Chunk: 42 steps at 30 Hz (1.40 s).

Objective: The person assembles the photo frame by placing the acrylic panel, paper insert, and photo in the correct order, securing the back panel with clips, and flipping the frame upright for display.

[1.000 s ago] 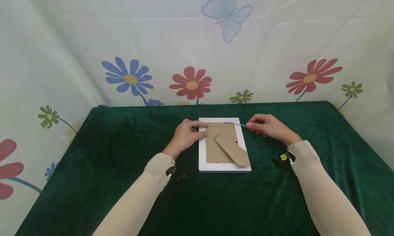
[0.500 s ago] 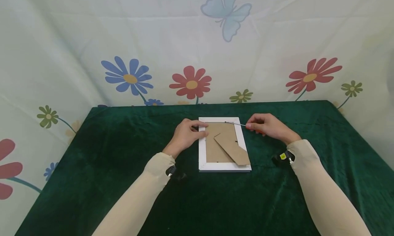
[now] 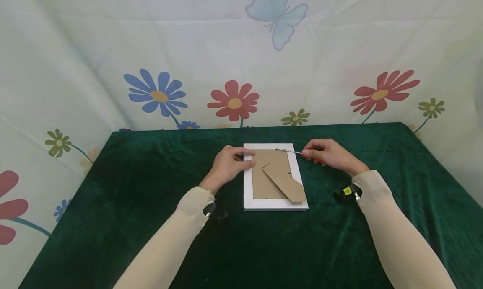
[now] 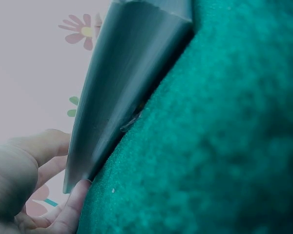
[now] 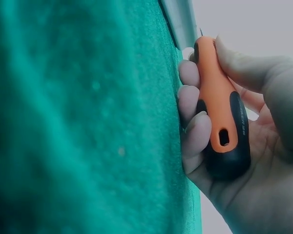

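Observation:
A white picture frame (image 3: 247, 184) lies face down on the green cloth, its brown backing board (image 3: 258, 182) upward. A brown easel stand (image 3: 288, 186) slants across the lower right of the board. My left hand (image 3: 228, 163) holds the frame's upper left side, fingers and thumb at its edge in the left wrist view. My right hand (image 3: 332, 155) grips a screwdriver with an orange and black handle (image 5: 217, 92). Its thin shaft (image 3: 293, 152) reaches over the frame's right rail, with the tip by a small dark tab near the top of the board. The hand hides part of the handle.
Dark green velvet cloth (image 3: 151, 222) covers the table. Behind it hangs a pale curtain (image 3: 211, 42) printed with flowers and a butterfly. Small dark tabs also show at the right and bottom edges of the backing board.
Almost nothing differs. Both hands, the frame and the screwdriver keep their places, apart from a very slight shift of the whole view.

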Each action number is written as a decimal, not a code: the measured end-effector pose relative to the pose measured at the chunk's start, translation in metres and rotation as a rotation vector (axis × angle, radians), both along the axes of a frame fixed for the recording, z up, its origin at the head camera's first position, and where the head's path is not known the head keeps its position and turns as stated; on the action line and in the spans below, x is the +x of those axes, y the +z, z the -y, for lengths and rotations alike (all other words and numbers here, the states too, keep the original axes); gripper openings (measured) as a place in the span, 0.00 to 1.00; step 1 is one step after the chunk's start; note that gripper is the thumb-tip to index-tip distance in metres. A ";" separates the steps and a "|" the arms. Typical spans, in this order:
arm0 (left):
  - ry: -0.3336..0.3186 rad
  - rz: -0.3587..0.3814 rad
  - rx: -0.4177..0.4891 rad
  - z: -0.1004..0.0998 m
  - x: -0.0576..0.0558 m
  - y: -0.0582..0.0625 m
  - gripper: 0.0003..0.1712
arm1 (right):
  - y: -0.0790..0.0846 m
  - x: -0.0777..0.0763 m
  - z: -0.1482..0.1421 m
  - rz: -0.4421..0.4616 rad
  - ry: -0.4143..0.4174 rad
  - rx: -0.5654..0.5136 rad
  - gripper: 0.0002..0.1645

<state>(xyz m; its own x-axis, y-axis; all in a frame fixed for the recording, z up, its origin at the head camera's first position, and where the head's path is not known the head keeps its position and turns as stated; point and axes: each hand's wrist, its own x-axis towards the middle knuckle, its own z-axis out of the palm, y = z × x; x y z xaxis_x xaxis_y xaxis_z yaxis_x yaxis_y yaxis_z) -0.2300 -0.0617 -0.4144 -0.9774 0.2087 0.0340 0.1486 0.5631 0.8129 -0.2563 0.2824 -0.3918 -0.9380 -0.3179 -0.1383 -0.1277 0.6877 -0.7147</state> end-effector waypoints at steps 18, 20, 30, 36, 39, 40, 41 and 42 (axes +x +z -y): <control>0.001 0.003 -0.005 0.000 0.000 0.001 0.21 | 0.002 0.001 0.000 -0.010 0.010 -0.007 0.14; 0.002 0.003 -0.010 0.000 0.000 0.002 0.21 | 0.002 0.001 0.000 -0.012 0.012 -0.008 0.14; -0.002 -0.002 -0.017 -0.003 0.002 0.005 0.21 | 0.002 0.002 0.000 -0.025 0.030 -0.007 0.13; -0.009 -0.014 -0.025 -0.004 0.003 0.006 0.20 | 0.003 0.002 -0.001 -0.021 0.035 -0.008 0.13; -0.011 -0.015 -0.029 -0.004 0.003 0.007 0.21 | 0.004 0.002 -0.001 -0.020 0.042 -0.008 0.12; -0.013 -0.015 -0.029 -0.004 0.003 0.007 0.21 | 0.004 0.002 -0.001 -0.020 0.045 -0.009 0.12; -0.012 -0.014 -0.029 -0.004 0.003 0.007 0.21 | 0.004 0.002 -0.001 -0.019 0.047 -0.011 0.12; -0.012 -0.013 -0.029 -0.004 0.003 0.008 0.21 | 0.004 0.002 0.000 -0.019 0.049 -0.013 0.12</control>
